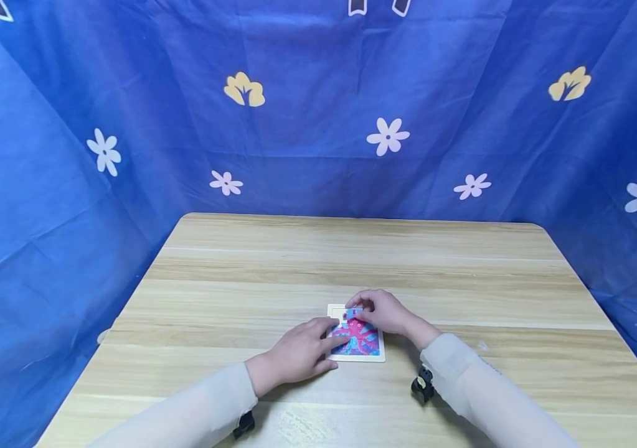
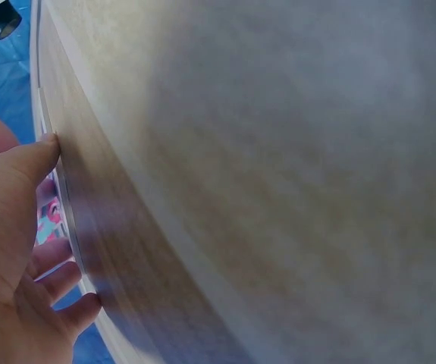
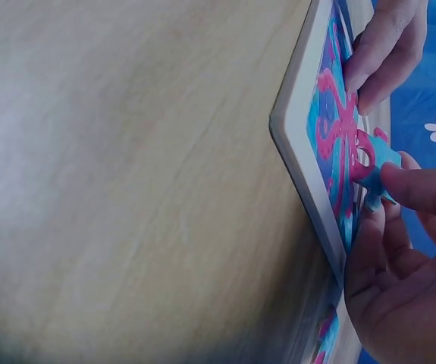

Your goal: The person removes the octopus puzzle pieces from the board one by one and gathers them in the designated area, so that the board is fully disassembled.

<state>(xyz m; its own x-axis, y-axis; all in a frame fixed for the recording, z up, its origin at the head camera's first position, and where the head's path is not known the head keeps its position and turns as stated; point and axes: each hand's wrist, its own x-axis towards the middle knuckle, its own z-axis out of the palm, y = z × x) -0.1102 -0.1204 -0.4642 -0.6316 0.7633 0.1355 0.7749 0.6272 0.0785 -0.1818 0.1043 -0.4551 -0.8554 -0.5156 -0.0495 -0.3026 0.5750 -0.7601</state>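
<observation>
A square jigsaw puzzle (image 1: 370, 346) with a pink octopus on blue lies in a pale frame on the table. Its upper left part shows bare cream backing. My right hand (image 1: 386, 313) pinches a blue and pink puzzle piece (image 3: 382, 168) between thumb and fingers, raised at the picture's upper edge. In the right wrist view the piece stands tilted up from the picture. My left hand (image 1: 300, 351) lies at the puzzle's left side, its fingers stretched over the frame and picture. The left wrist view shows that hand (image 2: 13, 243) with its fingertips along the frame's edge.
The puzzle lies on a wood-grain table (image 1: 228, 274). A small pink and blue patterned thing (image 3: 326, 337) lies past the frame in the right wrist view. Behind the table hangs a blue cloth (image 1: 307, 137) with flowers. Each wrist wears a black device (image 1: 423, 384).
</observation>
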